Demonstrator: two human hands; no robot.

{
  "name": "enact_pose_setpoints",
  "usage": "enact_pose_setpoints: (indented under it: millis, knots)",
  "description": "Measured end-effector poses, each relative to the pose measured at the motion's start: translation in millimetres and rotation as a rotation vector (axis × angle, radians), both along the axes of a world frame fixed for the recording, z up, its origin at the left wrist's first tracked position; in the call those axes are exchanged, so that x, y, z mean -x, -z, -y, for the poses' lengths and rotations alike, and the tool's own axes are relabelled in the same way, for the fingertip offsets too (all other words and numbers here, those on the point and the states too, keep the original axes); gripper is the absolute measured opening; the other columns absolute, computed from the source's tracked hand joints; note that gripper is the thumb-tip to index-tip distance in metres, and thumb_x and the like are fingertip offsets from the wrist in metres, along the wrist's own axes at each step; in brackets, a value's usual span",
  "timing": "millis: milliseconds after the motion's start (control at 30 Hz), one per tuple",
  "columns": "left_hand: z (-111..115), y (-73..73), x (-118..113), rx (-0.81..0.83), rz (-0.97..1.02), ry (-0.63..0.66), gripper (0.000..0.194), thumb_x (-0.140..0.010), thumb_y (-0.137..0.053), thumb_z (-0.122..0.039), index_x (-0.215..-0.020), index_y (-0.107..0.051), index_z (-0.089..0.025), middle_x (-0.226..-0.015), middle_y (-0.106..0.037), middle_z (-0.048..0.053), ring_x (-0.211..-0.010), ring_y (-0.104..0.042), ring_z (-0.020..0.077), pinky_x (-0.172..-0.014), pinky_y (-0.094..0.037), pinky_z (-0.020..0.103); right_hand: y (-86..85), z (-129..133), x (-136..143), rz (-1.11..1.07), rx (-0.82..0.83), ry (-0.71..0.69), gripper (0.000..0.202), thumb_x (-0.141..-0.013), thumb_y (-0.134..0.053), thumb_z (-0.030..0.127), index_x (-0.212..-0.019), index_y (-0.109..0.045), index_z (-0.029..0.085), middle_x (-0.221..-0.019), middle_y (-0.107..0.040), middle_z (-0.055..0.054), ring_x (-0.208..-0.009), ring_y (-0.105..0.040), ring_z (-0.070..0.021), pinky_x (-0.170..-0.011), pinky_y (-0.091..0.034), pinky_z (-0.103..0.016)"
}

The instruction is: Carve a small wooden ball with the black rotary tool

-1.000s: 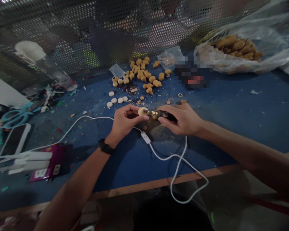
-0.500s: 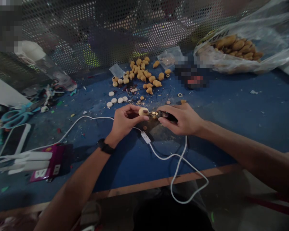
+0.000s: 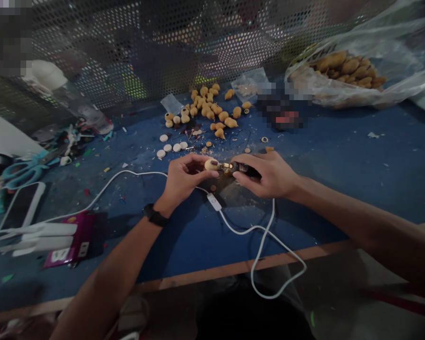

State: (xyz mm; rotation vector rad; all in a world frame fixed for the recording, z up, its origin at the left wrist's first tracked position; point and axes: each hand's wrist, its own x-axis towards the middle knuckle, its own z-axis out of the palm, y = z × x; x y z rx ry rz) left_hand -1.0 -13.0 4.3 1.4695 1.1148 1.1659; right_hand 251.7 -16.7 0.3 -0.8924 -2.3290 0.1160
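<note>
My left hand (image 3: 186, 177) pinches a small pale gourd (image 3: 209, 164) between thumb and fingers. A dark patch shows on the gourd's right side. Wrapped in my right hand (image 3: 269, 175) is a black handheld rotary tool (image 3: 247, 170), its brass-coloured tip pointing left. The tip meets the gourd or sits right beside it; I cannot tell which. A white cord (image 3: 273, 217) hangs below my right hand and loops over the table edge. Beyond my hands lies a pile of small tan gourds (image 3: 207, 106), with several white round discs (image 3: 167, 148) in front of it.
A clear plastic bag of gourds (image 3: 347, 71) stands at the back right. On the left are blue scissors (image 3: 24, 170), a phone (image 3: 21, 208), a purple box (image 3: 80, 241) with white plugs and a plastic bottle (image 3: 85, 111). An inline switch (image 3: 214, 202) lies below my hands. Perforated mesh closes the back.
The gourd has turned slightly in my left fingers, and its dark patch sits a little differently against the tool tip. Both hands stay in nearly the same place.
</note>
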Motion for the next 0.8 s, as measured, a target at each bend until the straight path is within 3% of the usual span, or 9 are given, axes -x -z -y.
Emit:
enact_pose_setpoints:
  millis: [800]
  knots:
    - [-1.8, 0.3, 0.6, 0.01, 0.036, 0.017, 0.043, -0.053, -0.102, -0.033, -0.088, -0.081, -0.02, -0.085, -0.082, 0.003, -0.073, -0.075, 0.0158, -0.064, -0.061, 0.026, 0.7, -0.8, 0.0, -0.005, 0.007, 0.022, 0.033, -0.1, -0.051, 0.042, -0.109, -0.074, 0.02, -0.074, -0.075, -0.003, -0.066, -0.066, -0.0178, -0.062, -0.042, -0.029]
